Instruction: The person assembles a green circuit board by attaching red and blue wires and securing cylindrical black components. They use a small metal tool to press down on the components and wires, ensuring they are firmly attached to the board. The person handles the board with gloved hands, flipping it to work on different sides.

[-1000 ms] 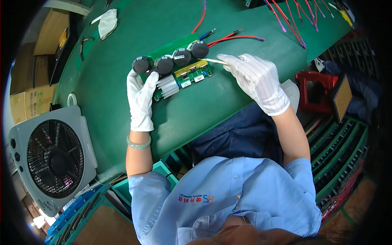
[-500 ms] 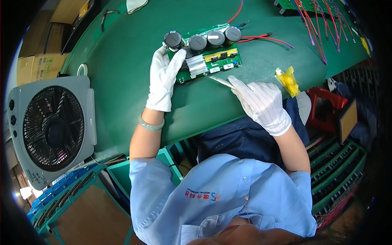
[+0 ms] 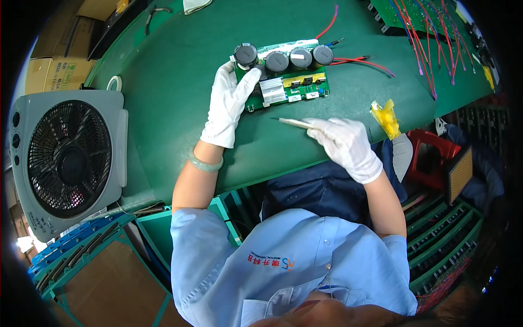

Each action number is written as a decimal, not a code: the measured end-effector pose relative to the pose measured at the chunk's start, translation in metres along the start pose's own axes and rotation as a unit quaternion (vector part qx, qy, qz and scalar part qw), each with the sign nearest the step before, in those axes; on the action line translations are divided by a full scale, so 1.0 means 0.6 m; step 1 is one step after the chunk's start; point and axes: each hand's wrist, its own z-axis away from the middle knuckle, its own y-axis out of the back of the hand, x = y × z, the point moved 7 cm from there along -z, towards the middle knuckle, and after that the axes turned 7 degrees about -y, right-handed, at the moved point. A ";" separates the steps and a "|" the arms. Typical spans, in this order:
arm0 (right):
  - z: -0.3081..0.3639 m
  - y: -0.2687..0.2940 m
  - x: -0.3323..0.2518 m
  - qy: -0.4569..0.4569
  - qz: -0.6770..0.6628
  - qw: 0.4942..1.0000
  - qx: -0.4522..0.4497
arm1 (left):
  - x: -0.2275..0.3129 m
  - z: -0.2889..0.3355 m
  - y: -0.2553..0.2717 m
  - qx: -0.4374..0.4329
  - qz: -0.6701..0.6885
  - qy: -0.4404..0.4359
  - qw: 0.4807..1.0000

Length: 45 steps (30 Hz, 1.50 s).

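My white-gloved left hand (image 3: 229,101) grips the left end of a green circuit board (image 3: 283,97). Several black cylindrical capacitors (image 3: 277,61) stand along the board's far side, and a silver finned heat sink (image 3: 272,91) sits nearer to me. Red wires (image 3: 359,60) stick out at its right end. In my gloved right hand (image 3: 343,144) is a pair of slim, pale tweezers (image 3: 296,123) with a dark tip pointing left. That tip is apart from the board, over the table just in front of it.
A grey box fan (image 3: 71,158) stands at the left. On the green table (image 3: 180,109), yellow tape pieces (image 3: 385,117) stick near the right edge. Another board (image 3: 406,16) with many red wires lies far right. Beside the table is a red stool (image 3: 427,152).
The tweezers' tip has drawn back from the board's near edge and now points more level to the left. My left hand still holds the board, which sits slightly farther right in view.
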 end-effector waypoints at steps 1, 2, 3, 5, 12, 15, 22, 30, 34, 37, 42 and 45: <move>-0.001 0.002 -0.002 0.002 0.005 1.000 0.013 | 0.000 0.000 0.000 0.000 -0.011 -0.012 1.000; -0.001 0.003 -0.007 0.003 0.011 1.000 0.026 | -0.003 0.002 0.000 0.000 -0.010 -0.009 1.000; -0.001 0.006 -0.011 0.006 0.015 0.999 0.038 | -0.005 0.003 0.003 0.001 -0.009 -0.006 1.000; -0.006 0.021 -0.014 0.011 0.083 0.995 0.057 | -0.003 0.000 0.003 0.002 -0.003 -0.003 1.000; -0.001 0.015 -0.007 0.004 0.153 0.987 0.052 | -0.002 0.002 0.003 0.001 -0.001 0.014 1.000; 0.000 0.010 0.005 -0.012 0.094 0.995 0.033 | 0.002 0.001 0.000 -0.003 -0.005 0.012 1.000; -0.001 0.005 0.007 -0.013 0.025 1.000 0.011 | -0.001 0.002 0.002 0.004 -0.022 0.005 1.000; 0.029 -0.050 -0.068 -0.028 0.116 0.993 0.001 | 0.003 0.004 0.014 -0.003 -0.025 -0.008 1.000; 0.035 -0.051 -0.070 -0.017 0.080 0.995 0.052 | 0.015 0.010 0.005 0.000 -0.062 -0.021 0.998; 0.044 -0.058 -0.066 0.001 0.095 0.995 0.018 | 0.011 0.010 0.007 -0.011 -0.072 -0.022 0.997; 0.047 -0.073 -0.087 0.093 0.127 0.984 -0.078 | -0.001 0.001 0.021 -0.027 -0.081 -0.004 0.996; 0.033 -0.050 -0.059 0.010 0.111 0.994 0.013 | -0.001 0.002 0.020 -0.028 -0.070 0.002 0.997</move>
